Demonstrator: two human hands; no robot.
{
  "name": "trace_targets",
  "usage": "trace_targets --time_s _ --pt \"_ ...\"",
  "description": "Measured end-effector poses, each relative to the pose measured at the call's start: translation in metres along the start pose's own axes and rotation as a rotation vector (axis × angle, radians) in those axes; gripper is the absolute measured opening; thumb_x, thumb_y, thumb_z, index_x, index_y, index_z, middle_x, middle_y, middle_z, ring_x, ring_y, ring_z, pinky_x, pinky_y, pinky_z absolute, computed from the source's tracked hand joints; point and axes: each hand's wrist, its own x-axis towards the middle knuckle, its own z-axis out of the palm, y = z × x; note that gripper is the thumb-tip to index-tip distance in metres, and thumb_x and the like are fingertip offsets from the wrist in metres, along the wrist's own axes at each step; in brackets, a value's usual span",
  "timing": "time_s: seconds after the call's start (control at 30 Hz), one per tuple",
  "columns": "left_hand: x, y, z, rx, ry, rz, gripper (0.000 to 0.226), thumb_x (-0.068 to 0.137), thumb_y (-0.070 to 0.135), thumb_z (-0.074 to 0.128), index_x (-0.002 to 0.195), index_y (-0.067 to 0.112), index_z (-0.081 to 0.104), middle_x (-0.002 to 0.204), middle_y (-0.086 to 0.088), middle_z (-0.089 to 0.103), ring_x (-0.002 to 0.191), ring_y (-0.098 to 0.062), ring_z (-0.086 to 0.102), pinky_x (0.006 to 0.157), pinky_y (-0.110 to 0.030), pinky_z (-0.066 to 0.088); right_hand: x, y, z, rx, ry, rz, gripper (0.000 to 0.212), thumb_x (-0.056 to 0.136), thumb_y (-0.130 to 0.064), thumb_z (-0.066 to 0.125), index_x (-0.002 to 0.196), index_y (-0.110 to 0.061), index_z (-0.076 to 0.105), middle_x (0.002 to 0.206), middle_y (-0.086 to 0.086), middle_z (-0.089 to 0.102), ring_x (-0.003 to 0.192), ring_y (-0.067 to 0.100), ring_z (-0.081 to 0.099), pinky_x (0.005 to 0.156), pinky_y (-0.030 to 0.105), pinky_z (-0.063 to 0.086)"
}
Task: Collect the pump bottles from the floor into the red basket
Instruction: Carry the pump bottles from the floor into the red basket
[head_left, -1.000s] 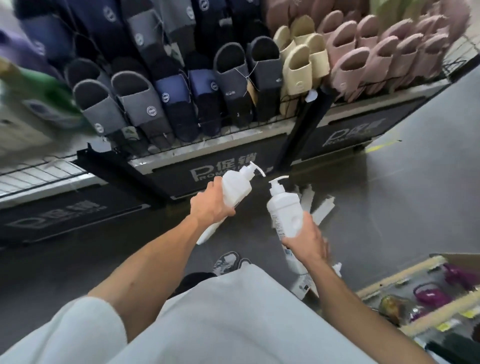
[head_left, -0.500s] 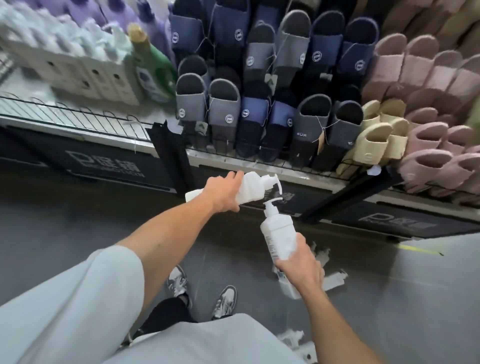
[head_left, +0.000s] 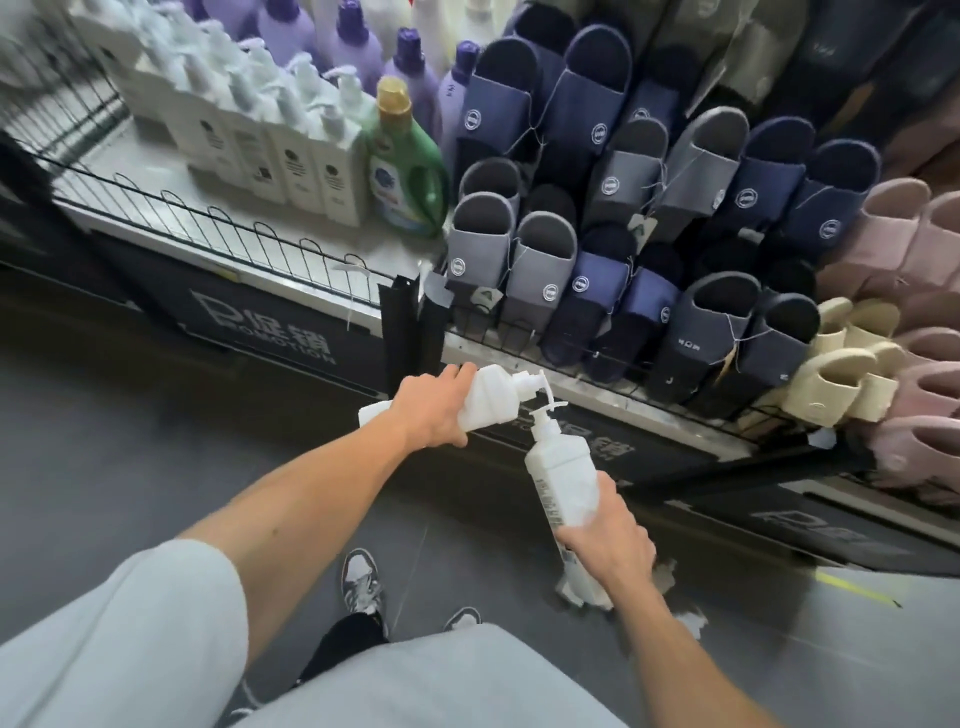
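Left hand (head_left: 431, 410), centre frame, wraps a sideways pump bottle (head_left: 491, 397). Right hand (head_left: 608, 540), just below-right, grips a second pump bottle (head_left: 563, 473) low on its body, pump up, nozzles nearly touching. One bottle per hand, probably to carry both in one trip. Red basket is not in frame, and the blurred white shapes (head_left: 670, 577) on the floor (head_left: 156, 415) at lower right may be more bottles.

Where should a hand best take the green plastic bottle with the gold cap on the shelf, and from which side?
Grip the moulded loop handle of the green plastic bottle with the gold cap, coming from the front and above. The bottle stands upright. White square pump bottles crowd its left and grey slippers its right, so the sides look blocked.
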Motion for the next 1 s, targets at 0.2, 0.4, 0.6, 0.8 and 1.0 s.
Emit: trace_targets --time_s 0.2,0.4,0.6,0.8,1.0 --pt "-0.029 -0.091 -0.018 -0.048 0.05 -0.125 0.095 0.069 0.048 0.081 0.142 0.022 0.026 0.12 -0.001 0.054 0.093 -0.03 0.067 0.068 -0.039 0.041 0.008 -0.082 0.021 -0.039 0.0 -0.149 0.085 0.061 -0.049 0.081 0.126 -0.042 0.027 0.11 -0.012 0.057 0.095 0.016 0.06 0.077 0.04 0.053" --pt "-0.084 -0.178 -0.036 -0.113 0.079 -0.35 0.097 0.069 0.048 0.082 0.143 0.021 0.025 0.124 -0.002 0.054 0.097 -0.032 0.066 0.07 -0.04 0.041 0.013 -0.169 0.037 -0.105 -0.02 -0.327 0.088 0.061 -0.053 0.082 0.128 -0.043 0.026 0.111 -0.014 0.055 0.101 0.016 0.061 0.08 0.045 0.055" --pt "-0.142 -0.25 -0.041 -0.238 0.111 -0.621 0.089 0.064 0.045 0.082 0.134 0.022 0.032 0.117 0.001 0.054 0.091 -0.033 0.067 0.069 -0.039 0.043 0.016 -0.252 0.046 -0.191 -0.074 -0.513 0.083 0.064 -0.043 0.078 0.13 -0.038 0.028 0.106 -0.012 0.054 0.089 0.013 0.053 0.077 0.038 0.049" --pt "-0.189 -0.298 -0.037 -0.334 0.147 -0.871 0.081 0.063 0.045 0.08 0.126 0.023 0.033 0.114 0.001 0.054 0.094 -0.035 0.065 0.072 -0.039 0.041 0.019 -0.337 0.062 -0.285 -0.14 -0.676 0.08 0.063 -0.042 0.075 0.129 -0.038 0.028 0.104 -0.01 0.058 0.087 0.023 0.063 0.07 0.037 0.049" --pt "-0.216 -0.333 -0.042 -0.409 0.184 -1.084 0.078 0.067 0.043 0.078 0.127 0.021 0.034 0.124 -0.001 0.055 0.101 -0.038 0.064 0.074 -0.038 0.039 0.033 -0.427 0.069 -0.386 -0.169 -0.886 0.065 0.068 -0.038 0.077 0.112 -0.033 0.029 0.091 -0.011 0.057 0.074 0.019 0.061 0.065 0.036 0.052"
